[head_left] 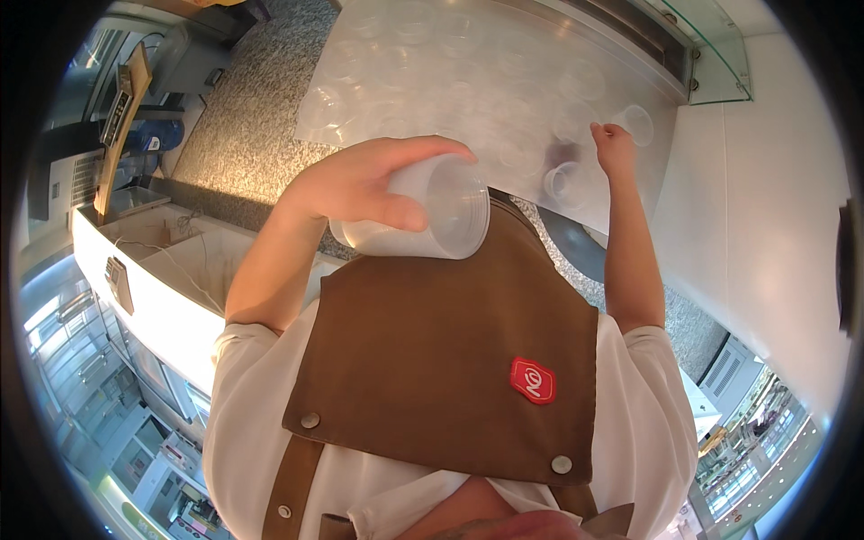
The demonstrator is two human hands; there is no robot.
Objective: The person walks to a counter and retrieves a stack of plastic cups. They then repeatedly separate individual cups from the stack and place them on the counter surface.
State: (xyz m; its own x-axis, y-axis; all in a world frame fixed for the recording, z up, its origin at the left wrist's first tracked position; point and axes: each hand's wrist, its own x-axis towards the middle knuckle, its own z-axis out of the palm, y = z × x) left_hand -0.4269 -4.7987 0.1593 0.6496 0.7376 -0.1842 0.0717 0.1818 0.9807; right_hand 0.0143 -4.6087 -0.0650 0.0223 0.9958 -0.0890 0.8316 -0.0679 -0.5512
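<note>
My left hand (378,182) grips a stack of translucent plastic containers (455,206) lying sideways against the top of my brown apron (439,351). Its thumb and fingers wrap around the stack. Further out on the right, my right hand (613,145) has its fingers drawn together at the rim of a clear plastic container (636,125) on the metal worktop (513,158). Whether the fingers pinch that rim is hard to tell. Nearer me another clear container (563,182) stands on the worktop. Many more clear containers (324,108) are spread in rows over its left and far parts.
A glass panel (715,61) on a metal frame borders the far right, beside a white wall (756,202). At the left are a white open-topped counter unit (155,270) with cables inside, a wooden board (125,128) and a blue water bottle (158,135). Speckled floor (250,101) shows between.
</note>
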